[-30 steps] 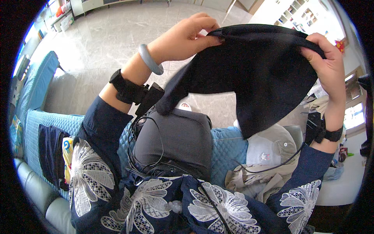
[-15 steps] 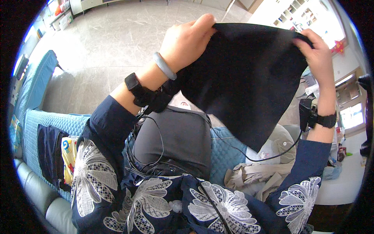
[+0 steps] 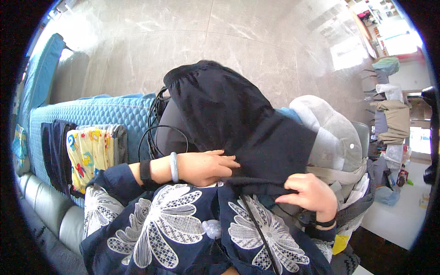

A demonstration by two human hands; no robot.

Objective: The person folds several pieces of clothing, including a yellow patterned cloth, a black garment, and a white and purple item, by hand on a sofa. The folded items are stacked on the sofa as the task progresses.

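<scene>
A pair of black pants with a gathered elastic waistband lies spread over my lap. Its waistband end points away from me, toward the floor, and one leg end reaches to the right. My left hand, a pale bangle on its wrist, rests on the near part of the cloth with fingers stretched out. At the right, my right hand pinches the near edge of the pants between thumb and fingers, where the cloth is folded up. The far side of the pants hangs over my knees, and its underside is hidden.
On the blue quilted sofa cover at left lie folded dark trousers and yellow patterned clothes. A grey-white plush toy sits at right beside a basket of cloth. Black cables loop beside my left leg.
The black pants have come down from being held up in both hands and now lie across my lap. My left hand has let go and flattened; my right hand has moved down and nearer.
</scene>
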